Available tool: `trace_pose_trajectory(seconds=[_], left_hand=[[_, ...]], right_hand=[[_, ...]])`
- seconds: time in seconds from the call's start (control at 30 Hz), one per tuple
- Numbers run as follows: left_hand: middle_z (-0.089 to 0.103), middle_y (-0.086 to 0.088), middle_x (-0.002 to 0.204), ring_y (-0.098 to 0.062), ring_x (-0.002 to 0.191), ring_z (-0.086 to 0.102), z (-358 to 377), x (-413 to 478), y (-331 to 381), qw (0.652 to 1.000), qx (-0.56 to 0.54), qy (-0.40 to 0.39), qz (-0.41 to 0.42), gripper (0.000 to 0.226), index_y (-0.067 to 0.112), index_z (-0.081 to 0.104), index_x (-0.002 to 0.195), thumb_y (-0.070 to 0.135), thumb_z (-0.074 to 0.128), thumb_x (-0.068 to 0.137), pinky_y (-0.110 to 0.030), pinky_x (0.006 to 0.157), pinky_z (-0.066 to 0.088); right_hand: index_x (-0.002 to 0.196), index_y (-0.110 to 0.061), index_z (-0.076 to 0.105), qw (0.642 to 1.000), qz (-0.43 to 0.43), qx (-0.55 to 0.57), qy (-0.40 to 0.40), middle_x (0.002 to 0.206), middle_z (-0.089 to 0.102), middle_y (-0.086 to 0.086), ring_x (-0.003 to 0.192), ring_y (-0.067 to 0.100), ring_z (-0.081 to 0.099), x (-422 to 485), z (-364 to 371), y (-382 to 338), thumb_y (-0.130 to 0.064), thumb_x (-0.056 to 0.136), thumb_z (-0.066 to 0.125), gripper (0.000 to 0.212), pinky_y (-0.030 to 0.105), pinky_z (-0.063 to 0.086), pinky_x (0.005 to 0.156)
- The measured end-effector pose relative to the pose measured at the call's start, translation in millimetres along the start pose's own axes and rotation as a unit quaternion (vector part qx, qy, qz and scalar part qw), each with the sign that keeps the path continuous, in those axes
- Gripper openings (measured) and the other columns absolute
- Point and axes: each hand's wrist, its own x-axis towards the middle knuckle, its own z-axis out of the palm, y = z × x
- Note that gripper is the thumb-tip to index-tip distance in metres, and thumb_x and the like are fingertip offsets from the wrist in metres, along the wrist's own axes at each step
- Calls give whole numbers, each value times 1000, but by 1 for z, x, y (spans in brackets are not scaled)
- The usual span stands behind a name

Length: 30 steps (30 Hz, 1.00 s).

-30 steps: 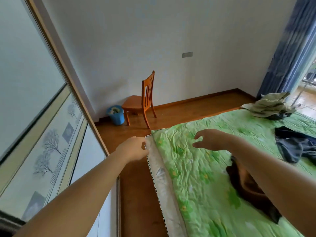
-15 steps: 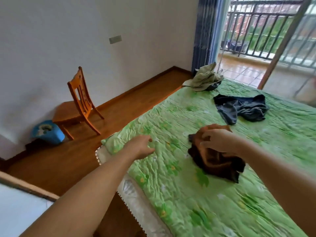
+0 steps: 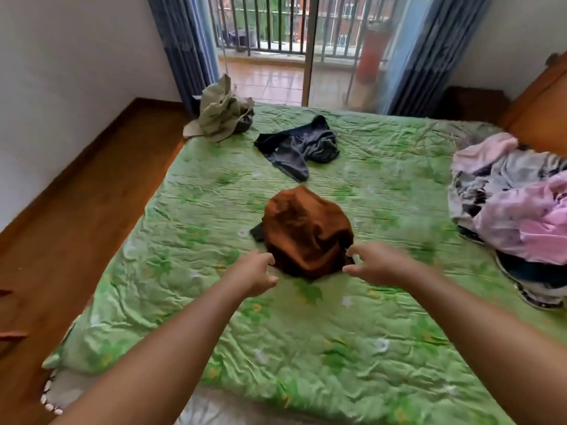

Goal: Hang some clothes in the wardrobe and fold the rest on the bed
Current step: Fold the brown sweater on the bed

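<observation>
A crumpled brown garment (image 3: 306, 230) lies in the middle of the bed, which has a green flowered cover (image 3: 306, 348). My left hand (image 3: 251, 271) hovers at the garment's near left edge with fingers loosely spread, holding nothing. My right hand (image 3: 372, 263) is at the near right edge, fingers spread and curved, empty too. Further back lie a dark blue-grey garment (image 3: 302, 145) and an olive garment (image 3: 222, 110) at the far left corner. A heap of pink, grey and white clothes (image 3: 515, 200) sits at the right side.
Wooden floor (image 3: 70, 210) runs along the bed's left side. Blue curtains (image 3: 184, 47) frame an open balcony door with railings behind the bed. A wooden headboard (image 3: 540, 108) rises at the far right.
The view has swung right, from the wardrobe side and chair to facing the bed. Both hands have come forward to either side of the brown garment.
</observation>
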Motion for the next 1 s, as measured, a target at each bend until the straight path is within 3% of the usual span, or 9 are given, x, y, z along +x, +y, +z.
trace_pose_trajectory(seconds=[0.07, 0.17, 0.27, 0.5, 0.73, 0.87, 0.93, 1.0], left_hand=[[48, -5, 140, -26, 124, 54, 4, 17, -8, 1000, 16, -18, 7, 50, 31, 56, 133, 47, 67, 87, -42, 103, 48], [46, -4, 142, -26, 123, 54, 16, 42, -13, 999, 36, -34, 20, 50, 32, 56, 133, 48, 66, 87, -38, 99, 48], [46, -3, 139, -25, 120, 55, 36, 69, -12, 997, 55, -54, 26, 50, 32, 55, 134, 47, 65, 87, -38, 95, 50], [35, -6, 145, -28, 126, 52, 121, 143, -16, 991, 67, -114, 23, 52, 27, 55, 137, 42, 67, 88, -39, 102, 48], [9, -11, 163, -34, 144, 24, 182, 248, -27, 984, 155, -79, 40, 53, 27, 49, 139, 31, 65, 89, -48, 105, 45], [17, -5, 165, -33, 151, 15, 210, 306, -29, 982, 163, -84, 44, 70, 27, 31, 153, 29, 64, 92, -53, 111, 39], [21, -4, 164, -33, 152, 16, 226, 327, -28, 979, 155, -129, 35, 76, 27, 23, 157, 27, 63, 93, -53, 114, 35], [32, -5, 158, -34, 146, 28, 240, 341, -30, 974, 186, -120, 45, 72, 28, 28, 155, 24, 63, 92, -51, 108, 39]], right_hand=[[131, -27, 59, 1000, 18, 4, -4, 130, 64, 2, 115, 24, 60, 7, 13, -2, -57, 89, 60, 51, 32, 45, 78], [131, -26, 58, 999, 40, 3, -29, 132, 63, 2, 119, 25, 60, 19, 34, 2, -58, 88, 57, 54, 39, 52, 93], [132, -26, 56, 998, 49, 7, -49, 134, 61, 3, 121, 26, 58, 42, 56, 11, -60, 87, 55, 56, 43, 52, 96], [136, -20, 55, 994, 58, 17, -94, 136, 57, 13, 124, 33, 55, 146, 129, 57, -50, 95, 55, 51, 44, 50, 99], [150, -25, 36, 994, 79, 23, -71, 145, 40, 14, 127, 37, 48, 257, 194, 107, -34, 96, 59, 60, 47, 47, 103], [158, -43, 1, 986, 89, 112, -84, 147, 30, 18, 127, 41, 46, 311, 225, 105, -32, 91, 69, 96, 49, 44, 106], [159, -43, 1, 976, 107, 156, -111, 148, 29, 20, 129, 43, 45, 334, 245, 103, -34, 88, 74, 102, 48, 42, 109], [157, -34, 15, 982, 108, 123, -94, 147, 32, 18, 130, 44, 42, 348, 271, 103, -34, 87, 75, 92, 48, 42, 108]])
